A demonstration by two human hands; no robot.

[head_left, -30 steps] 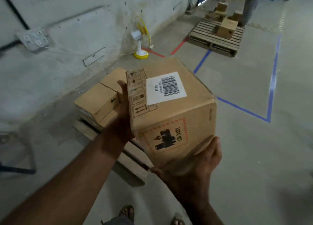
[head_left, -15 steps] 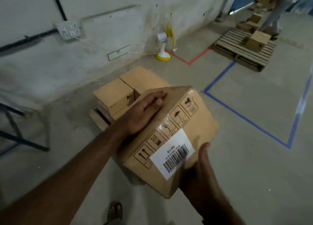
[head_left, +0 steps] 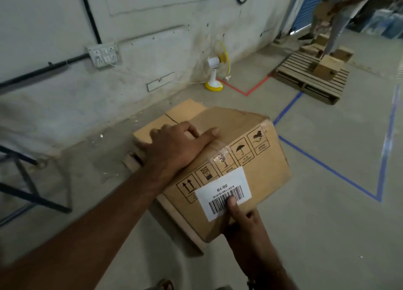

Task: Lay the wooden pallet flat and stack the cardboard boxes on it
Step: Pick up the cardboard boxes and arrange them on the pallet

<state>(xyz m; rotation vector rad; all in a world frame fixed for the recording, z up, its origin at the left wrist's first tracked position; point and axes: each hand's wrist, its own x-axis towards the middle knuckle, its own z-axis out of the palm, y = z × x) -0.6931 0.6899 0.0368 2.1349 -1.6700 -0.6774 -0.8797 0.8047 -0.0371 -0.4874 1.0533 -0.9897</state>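
Head view: a cardboard box (head_left: 231, 171) fills the centre, tilted, its barcode label (head_left: 223, 192) and handling symbols facing up. The left hand (head_left: 174, 145) lies on the box's top at its ten o'clock corner, palm down, index finger stretched straight toward two o'clock, the other fingers bent over the top. The right hand (head_left: 242, 222) grips the near edge at six o'clock, thumb pressed on the label, its other fingers hidden below. Behind the box, at eleven o'clock, two more boxes (head_left: 174, 119) sit on the wooden pallet (head_left: 132, 162), of which only a corner shows. A small fan (head_left: 216, 71) stands at twelve o'clock by the wall; a second pallet (head_left: 309, 80) lies at two o'clock.
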